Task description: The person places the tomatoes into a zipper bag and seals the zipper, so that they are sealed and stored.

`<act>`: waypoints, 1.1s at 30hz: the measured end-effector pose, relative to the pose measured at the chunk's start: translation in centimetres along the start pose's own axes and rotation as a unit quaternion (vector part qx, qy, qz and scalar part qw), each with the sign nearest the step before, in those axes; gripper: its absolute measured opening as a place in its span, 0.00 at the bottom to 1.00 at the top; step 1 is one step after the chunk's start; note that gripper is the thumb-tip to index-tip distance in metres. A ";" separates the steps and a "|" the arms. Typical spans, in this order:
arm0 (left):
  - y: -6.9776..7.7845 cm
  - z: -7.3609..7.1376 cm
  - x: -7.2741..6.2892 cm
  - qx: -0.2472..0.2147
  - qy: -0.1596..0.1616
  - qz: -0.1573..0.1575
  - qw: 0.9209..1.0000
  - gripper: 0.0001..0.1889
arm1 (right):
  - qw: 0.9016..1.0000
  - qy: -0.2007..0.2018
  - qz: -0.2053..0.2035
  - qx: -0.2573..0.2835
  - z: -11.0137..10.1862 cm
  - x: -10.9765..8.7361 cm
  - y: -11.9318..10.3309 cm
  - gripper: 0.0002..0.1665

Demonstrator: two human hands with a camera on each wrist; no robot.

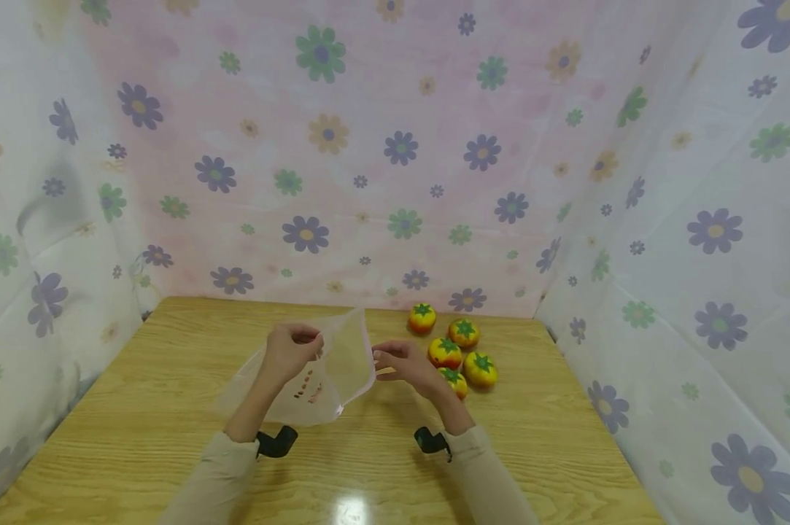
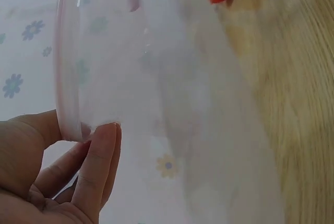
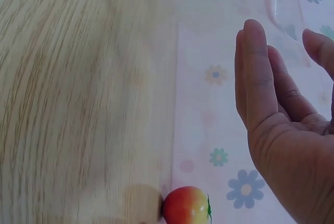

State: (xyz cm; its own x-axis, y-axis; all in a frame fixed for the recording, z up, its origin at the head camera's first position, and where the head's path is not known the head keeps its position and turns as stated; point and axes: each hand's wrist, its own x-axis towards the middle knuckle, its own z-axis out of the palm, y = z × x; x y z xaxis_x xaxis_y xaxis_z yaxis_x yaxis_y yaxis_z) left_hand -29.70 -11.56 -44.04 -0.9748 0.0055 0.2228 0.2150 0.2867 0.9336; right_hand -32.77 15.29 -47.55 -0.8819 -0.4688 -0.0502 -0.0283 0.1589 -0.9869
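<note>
The key relation appears to be between the bag (image 1: 332, 386) and the right hand (image 1: 411, 364): the bag lies just to that hand's left, with its mouth gaping toward it. The right hand's fingertips are at the pink rim (image 1: 373, 372) in the head view; whether they touch it cannot be told. The right wrist view shows that thumb spread away from the fingers, with nothing gripped between them.

The left hand (image 1: 289, 354) is the nearer one, already on the bag: its thumb and fingertips pinch the plastic at the rim, thumb on one side and fingers on the other.

The bag is held over the counter (image 1: 106, 423), in front of the person; whether its lower edge rests on the wood is unclear. Its long axis runs roughly from left to right, the body trailing off to the left past the left wrist. The mouth points right, toward the five red-and-yellow fruits (image 1: 444, 353). A row of brownish marks (image 1: 306, 385) slants across its near face.

The fruits sit clustered on the counter, beyond the right hand and to its right, so that hand is much closer to them than the left.
</note>
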 end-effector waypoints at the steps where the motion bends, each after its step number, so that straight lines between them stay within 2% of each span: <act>1: -0.2 0.2 0.0 -0.005 -0.007 -0.006 1.000 0.09 | 1.000 0.004 0.001 -0.002 -0.1 -0.2 0.0 0.22; 4: -0.6 0.5 0.0 -0.040 -0.036 -0.034 0.998 0.12 | 1.000 0.018 0.004 -0.010 -0.3 -0.7 -0.1 0.24; 8: -1.1 0.6 -0.1 -0.086 -0.067 -0.078 0.991 0.15 | 0.999 0.035 0.000 -0.015 -0.7 -1.3 -0.3 0.26; 11: -1.5 0.6 -0.1 -0.085 -0.079 -0.095 0.989 0.16 | 0.999 0.044 -0.006 -0.022 -1.1 -1.8 -0.6 0.26; 15: -2.0 0.8 -0.1 -0.081 -0.094 -0.097 0.987 0.16 | 0.997 0.055 -0.017 -0.049 -1.8 -2.4 -1.0 0.25; 21: -2.4 1.1 0.1 -0.110 -0.110 -0.083 0.984 0.17 | 0.993 0.080 -0.045 -0.072 -2.9 -3.0 -0.9 0.26; 28: -2.3 1.5 0.0 -0.120 -0.109 -0.070 0.984 0.17 | 0.986 0.130 -0.091 -0.054 -3.8 -3.5 -0.3 0.25; 33: -2.3 1.6 0.0 -0.137 -0.109 -0.084 0.981 0.17 | 0.981 0.167 -0.093 -0.037 -4.3 -3.9 -0.1 0.23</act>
State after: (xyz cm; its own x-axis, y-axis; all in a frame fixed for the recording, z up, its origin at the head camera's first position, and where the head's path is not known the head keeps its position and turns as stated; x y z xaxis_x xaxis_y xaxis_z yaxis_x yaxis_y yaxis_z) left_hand -30.24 -10.66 -46.67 -0.9808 0.1938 0.0226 0.0297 0.0336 0.9990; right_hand -31.34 20.83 -46.60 -0.9631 -0.1862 0.1943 -0.2260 0.1672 -0.9597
